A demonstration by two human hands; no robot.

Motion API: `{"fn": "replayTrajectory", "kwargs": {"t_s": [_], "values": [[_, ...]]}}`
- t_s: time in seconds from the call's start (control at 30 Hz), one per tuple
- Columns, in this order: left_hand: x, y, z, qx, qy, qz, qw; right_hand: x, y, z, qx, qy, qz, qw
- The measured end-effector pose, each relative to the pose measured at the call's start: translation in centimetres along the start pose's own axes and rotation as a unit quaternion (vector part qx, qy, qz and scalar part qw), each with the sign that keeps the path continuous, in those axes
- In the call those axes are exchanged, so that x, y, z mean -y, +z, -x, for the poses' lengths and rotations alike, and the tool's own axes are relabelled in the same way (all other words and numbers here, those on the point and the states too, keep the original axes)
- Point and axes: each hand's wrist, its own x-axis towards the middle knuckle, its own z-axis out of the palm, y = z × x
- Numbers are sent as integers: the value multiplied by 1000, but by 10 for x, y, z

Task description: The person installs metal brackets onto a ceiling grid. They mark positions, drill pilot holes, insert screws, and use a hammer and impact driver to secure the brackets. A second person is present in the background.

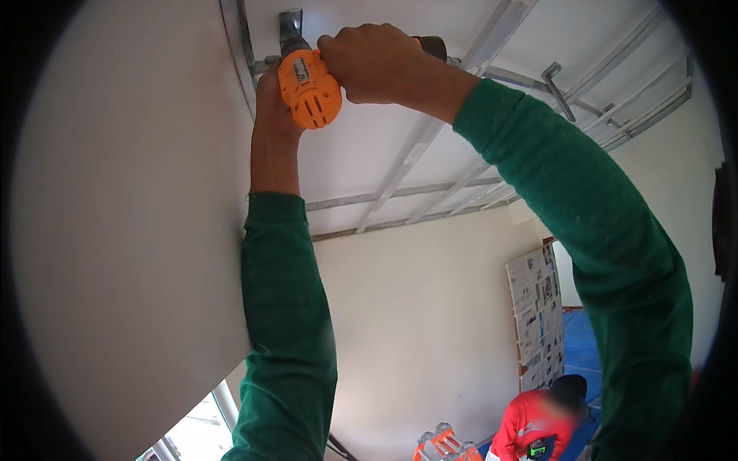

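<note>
Overhead, against the metal ceiling frame, I hold an orange cordless drill (310, 91) with its vented rear end toward me. My right hand (378, 63) is closed around its handle, and a dark battery base (432, 48) sticks out beyond the fist. The drill's dark nose points up at a small bent metal bracket (290, 23) close to the wall. My left hand (274, 96) is raised behind and to the left of the drill, beside the metal wall channel (240, 46). The drill hides most of its fingers, so I cannot make out what they grip.
Metal furring channels (419, 142) cross the ceiling, with a hanging bracket (557, 91) at right. A pale wall (138, 200) stands close on my left. Below are an orange-and-grey ladder top (446, 444), a person in red (530, 422), a paper-covered panel (534, 315) and blue sheeting (580, 346).
</note>
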Motion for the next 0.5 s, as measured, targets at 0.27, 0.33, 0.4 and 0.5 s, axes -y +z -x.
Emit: {"fn": "replayTrajectory", "kwargs": {"t_s": [0.27, 0.33, 0.4, 0.5], "values": [[4, -9, -13, 23, -7, 19, 1000, -6, -2, -5, -18, -17, 22, 999], [4, -14, -17, 44, -13, 30, 998, -7, -3, -6, -7, -12, 23, 1000], [5, -19, -21, 60, -20, 50, 997, -7, -4, -8, 2, -14, 30, 999], [7, -23, -24, 77, -28, 73, 994, -9, -3, -10, -6, -27, 51, 998]]}}
